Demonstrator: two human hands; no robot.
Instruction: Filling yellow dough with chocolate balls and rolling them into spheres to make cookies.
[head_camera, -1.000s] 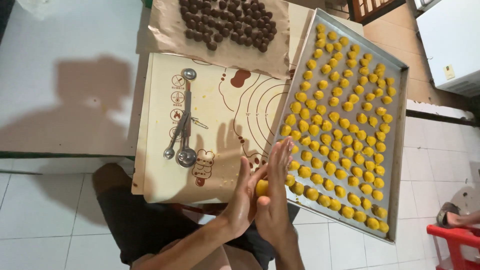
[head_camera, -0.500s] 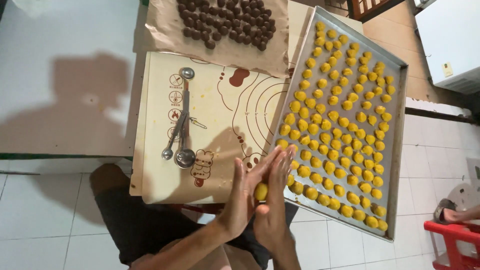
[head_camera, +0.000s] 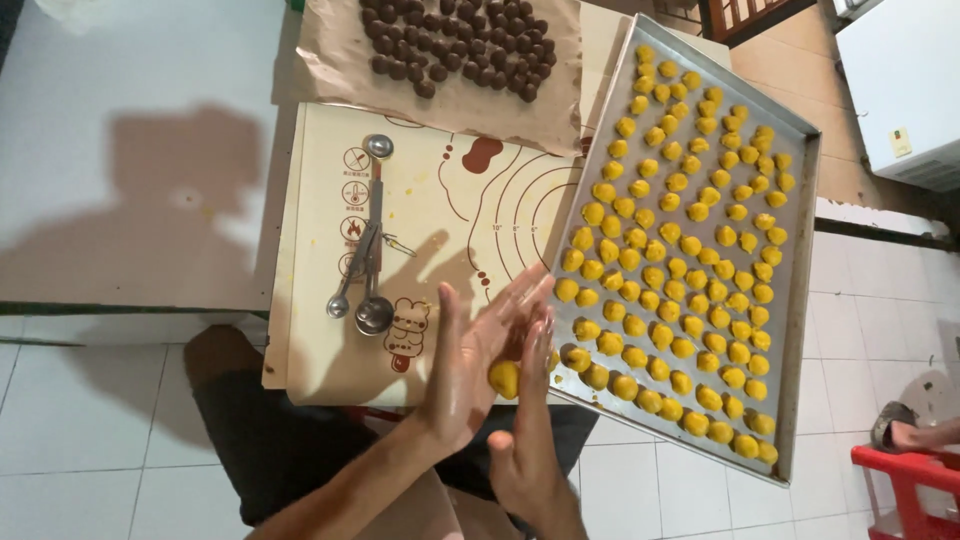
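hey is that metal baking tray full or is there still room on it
Nearly full. Rows of yellow dough balls cover the baking tray almost edge to edge; only a small bare patch shows at its near corner, beside the hands.

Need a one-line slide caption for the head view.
Left hand and right hand press a yellow dough ball beside a metal baking tray.

Pale tiled floor below, white with thin grout lines; tan tiles at upper right. White tabletop at left, crossed by soft shadows under overhead light. White appliance top right, red plastic stool bottom right.
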